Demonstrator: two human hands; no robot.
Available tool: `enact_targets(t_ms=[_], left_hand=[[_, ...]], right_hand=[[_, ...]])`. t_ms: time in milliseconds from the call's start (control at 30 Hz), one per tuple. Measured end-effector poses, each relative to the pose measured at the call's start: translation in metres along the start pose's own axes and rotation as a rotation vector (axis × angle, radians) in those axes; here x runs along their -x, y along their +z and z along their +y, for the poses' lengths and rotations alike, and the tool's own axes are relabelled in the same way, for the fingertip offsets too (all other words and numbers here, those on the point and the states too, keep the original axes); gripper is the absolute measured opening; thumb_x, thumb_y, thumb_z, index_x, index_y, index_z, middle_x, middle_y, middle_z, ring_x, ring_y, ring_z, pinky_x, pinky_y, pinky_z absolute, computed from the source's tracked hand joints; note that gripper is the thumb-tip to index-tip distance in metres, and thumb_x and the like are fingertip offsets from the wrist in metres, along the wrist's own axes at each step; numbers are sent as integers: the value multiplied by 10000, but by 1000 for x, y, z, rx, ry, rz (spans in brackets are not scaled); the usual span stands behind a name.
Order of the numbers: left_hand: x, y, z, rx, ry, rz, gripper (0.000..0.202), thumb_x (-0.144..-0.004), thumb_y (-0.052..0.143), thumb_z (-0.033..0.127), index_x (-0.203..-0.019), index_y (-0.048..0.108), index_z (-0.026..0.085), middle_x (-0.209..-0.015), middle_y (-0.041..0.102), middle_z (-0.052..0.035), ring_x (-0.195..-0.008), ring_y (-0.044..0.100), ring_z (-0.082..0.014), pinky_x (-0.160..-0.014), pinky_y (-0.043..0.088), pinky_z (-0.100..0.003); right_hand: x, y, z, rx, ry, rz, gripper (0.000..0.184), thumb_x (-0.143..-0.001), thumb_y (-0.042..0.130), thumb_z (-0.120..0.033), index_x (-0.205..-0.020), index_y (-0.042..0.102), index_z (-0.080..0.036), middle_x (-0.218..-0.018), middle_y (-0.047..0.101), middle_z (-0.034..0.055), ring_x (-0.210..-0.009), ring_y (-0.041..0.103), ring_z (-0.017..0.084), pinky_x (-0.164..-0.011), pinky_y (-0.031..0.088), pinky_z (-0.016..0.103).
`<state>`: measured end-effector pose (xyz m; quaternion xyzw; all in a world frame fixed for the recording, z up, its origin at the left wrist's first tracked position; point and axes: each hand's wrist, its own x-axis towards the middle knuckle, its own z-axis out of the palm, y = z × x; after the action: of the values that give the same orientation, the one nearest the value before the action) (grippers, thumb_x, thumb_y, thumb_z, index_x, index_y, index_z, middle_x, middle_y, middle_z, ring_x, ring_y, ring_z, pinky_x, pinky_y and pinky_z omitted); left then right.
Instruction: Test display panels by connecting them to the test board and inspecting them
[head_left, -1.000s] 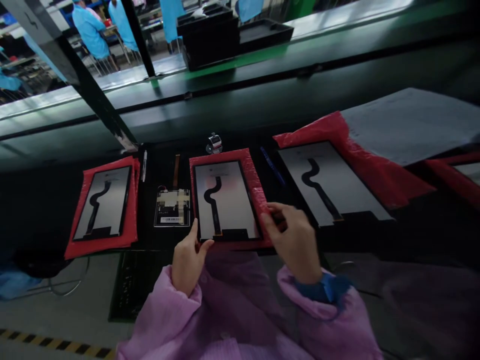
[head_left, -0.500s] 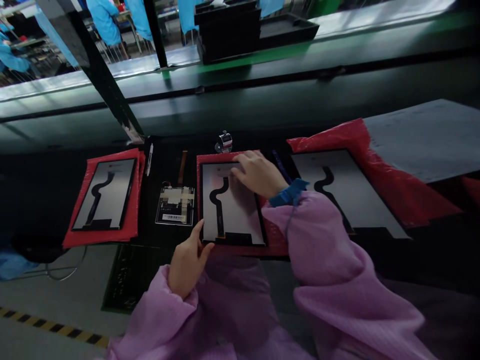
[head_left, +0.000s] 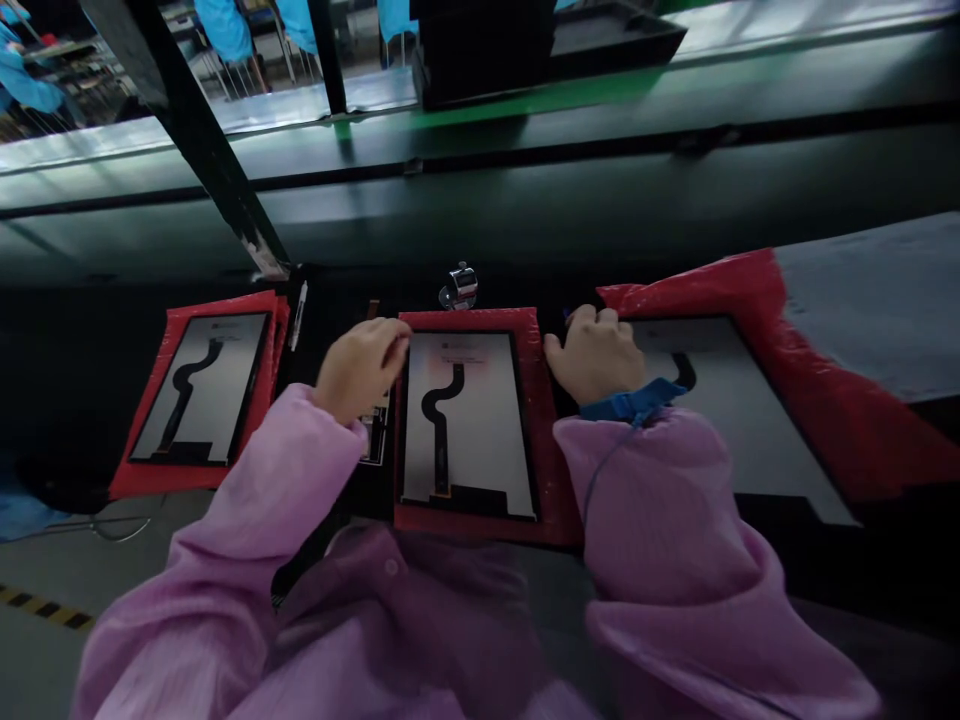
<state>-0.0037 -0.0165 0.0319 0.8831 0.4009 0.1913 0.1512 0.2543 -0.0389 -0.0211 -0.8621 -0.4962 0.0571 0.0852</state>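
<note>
A flat display panel with a curved black flex cable lies on a red plastic sheet in front of me. My left hand is at its upper left corner, fingers curled in; anything between them is hidden. This hand and its sleeve partly cover a smaller circuit module. To the right of the panel, my right hand has its fingers bent around a blue pen, of which only a tip shows. A blue wrist strap sits on that wrist.
Another panel rests on red sheets at left, beside a white pen. A third panel lies at right near red film. A small chrome device stands behind the middle panel. Black trays are farther back.
My left hand has moved up from the panel's lower left corner to its upper left. My right hand has left the panel's top and moved right, onto the blue pen.
</note>
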Motion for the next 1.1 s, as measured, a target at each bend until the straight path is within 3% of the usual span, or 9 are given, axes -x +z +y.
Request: enact_targets(t_ms=[200, 333, 433, 567, 667, 767, 900, 1000, 1100], left_hand=[[-7, 61, 29, 25, 379, -202, 193, -1035, 531, 232, -1149, 684, 200, -972, 712, -72, -911, 667, -195, -805, 547, -329], [7, 67, 27, 15, 652, -355, 292, -1071, 435, 207, -1199, 697, 191, -992, 719, -98, -980, 672, -215, -836, 542, -331], [11, 66, 23, 191, 505, -313, 303, -1072, 461, 265, -1268, 682, 200, -1180, 700, -135, -1136, 652, -244, -998, 539, -392], [11, 71, 24, 669, 90, -103, 587, -982, 663, 393, -1499, 469, 195, -1505, 511, -187, -1386, 528, -287, -1129, 493, -455], [8, 72, 25, 939, -165, -208, 467, -1016, 598, 426, -1386, 522, 152, -1176, 679, -134, -1027, 687, -208, -903, 572, -352], [6, 66, 26, 1021, -261, -349, 293, -1077, 465, 386, -1022, 616, 141, -699, 557, 29, -587, 533, -98, -639, 462, -230], [4, 58, 30, 1024, -277, -270, 167, -1023, 582, 242, -883, 626, 162, -762, 566, 32, -699, 545, -97, -699, 429, -207], [1, 58, 34, 1150, -331, -244, 166, -992, 616, 154, -830, 647, 167, -786, 593, 25, -753, 558, -90, -731, 437, -184], [-3, 58, 37, 1364, -464, -372, 349, -1012, 622, 235, -669, 585, 192, -595, 425, 38, -530, 400, -85, -501, 330, -192]], right_hand=[[2, -8, -7, -2, 41, -100, 406, -1001, 470, -226, -1340, 542, -14, -1363, 580, 281, -1220, 646, 363, -993, 501, 425], [2, -15, -2, -4, 70, -178, 478, -1008, 399, -174, -1455, 446, -10, -1364, 587, 301, -1219, 650, 403, -954, 492, 442], [2, -17, 3, -121, 17, -89, 575, -977, 419, -156, -1541, 389, -51, -1269, 642, 282, -1141, 670, 383, -935, 482, 471], [14, -11, -7, -824, -154, 52, 671, -850, 599, -261, -1495, 444, -156, -878, 647, 62, -726, 628, 206, -743, 525, 377], [30, -6, -20, -1224, -284, -25, 780, -745, 708, -378, -1462, 438, -232, -690, 543, -64, -487, 472, 134, -548, 474, 315], [43, -4, -24, -1339, -300, -20, 764, -703, 780, -383, -1404, 505, -251, -696, 582, -56, -487, 487, 130, -553, 495, 324], [52, 1, -19, -1290, -270, -235, 388, -745, 801, -532, -988, 707, -245, -719, 614, 11, -560, 532, 145, -542, 456, 318], [55, 8, -18, -1201, -209, -324, 523, -693, 785, -745, -757, 682, -236, -631, 556, 29, -527, 490, 154, -482, 387, 319], [60, 13, -18, -1262, -200, -223, 542, -685, 754, -792, -710, 652, -259, -582, 507, 30, -510, 469, 163, -490, 393, 344]])
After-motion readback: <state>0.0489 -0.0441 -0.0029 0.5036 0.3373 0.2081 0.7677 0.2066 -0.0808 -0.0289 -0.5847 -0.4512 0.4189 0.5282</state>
